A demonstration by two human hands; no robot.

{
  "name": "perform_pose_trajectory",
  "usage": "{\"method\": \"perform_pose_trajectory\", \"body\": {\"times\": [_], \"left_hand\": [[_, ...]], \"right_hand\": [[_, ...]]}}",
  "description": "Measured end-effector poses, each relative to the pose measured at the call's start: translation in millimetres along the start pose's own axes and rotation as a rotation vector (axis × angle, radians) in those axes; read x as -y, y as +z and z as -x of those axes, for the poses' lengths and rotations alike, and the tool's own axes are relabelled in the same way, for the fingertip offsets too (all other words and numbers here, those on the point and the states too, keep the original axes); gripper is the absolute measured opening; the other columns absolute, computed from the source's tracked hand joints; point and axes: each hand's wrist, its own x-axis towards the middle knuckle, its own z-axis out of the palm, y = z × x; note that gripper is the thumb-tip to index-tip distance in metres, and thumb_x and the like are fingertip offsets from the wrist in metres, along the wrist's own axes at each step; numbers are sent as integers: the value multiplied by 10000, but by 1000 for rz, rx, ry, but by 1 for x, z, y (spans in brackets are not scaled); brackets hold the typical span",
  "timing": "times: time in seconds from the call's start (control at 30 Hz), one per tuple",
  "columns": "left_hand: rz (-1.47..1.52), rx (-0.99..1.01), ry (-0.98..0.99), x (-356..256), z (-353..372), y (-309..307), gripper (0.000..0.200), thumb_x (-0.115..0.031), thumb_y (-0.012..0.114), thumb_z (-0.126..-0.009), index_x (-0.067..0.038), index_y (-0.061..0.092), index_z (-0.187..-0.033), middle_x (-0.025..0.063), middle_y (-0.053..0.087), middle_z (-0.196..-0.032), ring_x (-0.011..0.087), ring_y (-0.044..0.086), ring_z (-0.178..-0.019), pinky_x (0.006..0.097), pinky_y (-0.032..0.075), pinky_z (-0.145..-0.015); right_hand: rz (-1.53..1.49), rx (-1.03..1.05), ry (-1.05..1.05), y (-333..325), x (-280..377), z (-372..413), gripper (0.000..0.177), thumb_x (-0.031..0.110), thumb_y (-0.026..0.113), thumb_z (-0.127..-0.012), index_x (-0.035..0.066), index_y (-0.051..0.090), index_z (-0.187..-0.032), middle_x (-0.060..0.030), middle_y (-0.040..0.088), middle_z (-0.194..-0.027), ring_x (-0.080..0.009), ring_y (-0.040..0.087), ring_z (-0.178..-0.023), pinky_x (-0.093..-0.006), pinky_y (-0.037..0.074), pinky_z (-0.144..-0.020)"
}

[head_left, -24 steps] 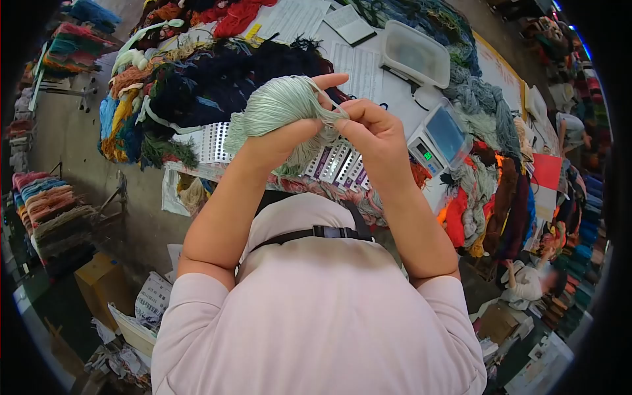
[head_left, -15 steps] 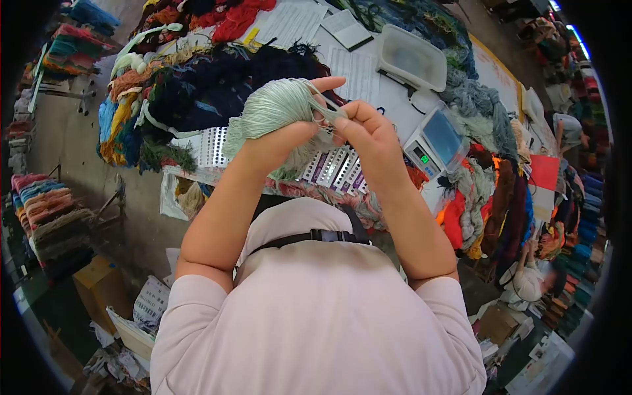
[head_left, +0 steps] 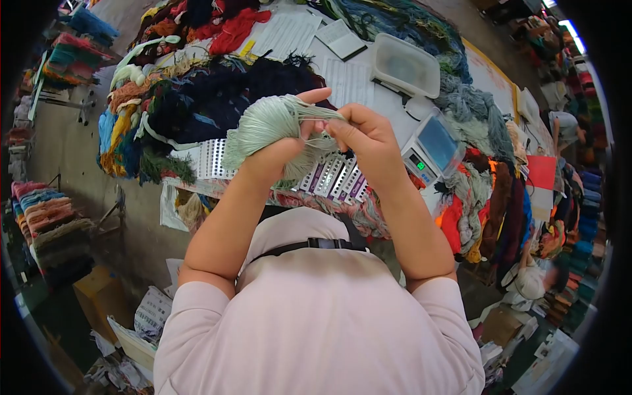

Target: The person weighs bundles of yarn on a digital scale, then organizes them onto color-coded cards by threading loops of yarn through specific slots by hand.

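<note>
A white worktable (head_left: 395,105) fills the upper part of the view, and a digital scale (head_left: 431,148) with a lit green readout stands on it. Beyond the scale sits a white plastic tub (head_left: 405,66). Left of the scale lies a heap of dark navy yarn (head_left: 217,92), with orange, blue and green hanks at its far-left edge. Further beyond and to the left of the scale lie printed sheets (head_left: 289,29), a small notebook (head_left: 342,36) and red yarn (head_left: 234,23). Grey-blue yarn (head_left: 477,105) is piled just right of the scale. A row of sample cards (head_left: 332,179) lies on the near side of the scale, toward the person. Far left of the scale, on the grey concrete floor (head_left: 72,145), a rack holds stacked yarn (head_left: 52,224).

The pale green skein (head_left: 263,125) is held up in the air above the table, left of the scale and over the sample cards. It is between both hands.

The left hand (head_left: 276,155) is closed around the skein's middle, with one finger stretched out over its top. The right hand (head_left: 368,138) is nearer the scale and touches the left. Its fingers are curled in tight and pinch loose strands at the skein's end.
</note>
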Motion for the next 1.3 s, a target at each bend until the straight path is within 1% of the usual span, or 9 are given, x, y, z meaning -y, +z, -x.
{"method": "perform_pose_trajectory", "body": {"times": [0.27,0.47,0.57,0.6,0.67,0.7,0.8,1.17,1.3], "left_hand": [[583,-22,-258,8,4,3,771,-31,498,-673,74,269,-1402,58,453,-861,129,454,-642,297,452,-633],[830,355,-617,28,24,-22,651,-139,521,-819,81,297,-1389,74,489,-803,80,403,-482,225,368,-428],[1059,450,-301,32,48,-59,444,-132,482,-871,-16,445,-1298,77,501,-755,89,458,-491,224,381,-407],[246,120,56,11,78,-100,314,-167,448,-898,-77,504,-1194,107,571,-915,134,577,-674,267,456,-492],[981,597,21,-40,32,-55,315,-311,400,-951,-111,564,-1131,-43,447,-667,54,378,-475,232,300,-384],[893,639,85,-61,46,-88,317,-335,412,-947,-157,532,-1181,51,526,-1125,139,539,-945,334,465,-639],[1026,274,239,-124,68,-116,290,-326,439,-938,-122,586,-1082,-33,424,-642,80,391,-511,228,319,-469],[717,139,72,-259,68,-158,260,-131,485,-915,-119,489,-655,-31,400,-550,74,427,-513,246,373,-559],[471,-191,514,-235,73,-167,399,-39,544,-831,56,477,-1213,-23,419,-637,63,448,-566,220,405,-598]], "right_hand": [[137,55,89,-27,0,-13,170,190,584,-889,38,586,-813,31,504,-664,-66,467,-636,-228,371,-586],[-956,-93,293,-79,-37,-13,121,117,507,-926,38,529,-837,46,369,-594,-64,374,-539,-254,350,-565],[-1134,-221,267,-148,-75,2,131,125,490,-938,47,493,-833,57,307,-585,-54,291,-482,-203,256,-441],[-1148,-340,267,-172,-87,15,119,124,485,-942,46,491,-852,55,307,-582,-57,276,-459,-199,217,-402],[-1119,-509,267,-227,-123,48,134,107,490,-933,75,472,-804,60,293,-555,-51,253,-437,-215,178,-381],[-1134,-596,269,-254,-143,71,155,110,484,-936,80,462,-786,59,276,-544,-55,233,-423,-223,167,-376],[-1201,-897,310,-316,-167,141,204,112,471,-944,101,438,-743,61,235,-519,-69,190,-393,-239,146,-373],[-665,-1744,146,-487,-122,415,231,214,493,-953,113,481,-746,75,254,-494,-71,225,-369,-233,164,-367],[-421,-1376,195,-447,-48,380,98,182,658,-874,125,579,-883,83,259,-518,-44,227,-389,-214,178,-387]]}}
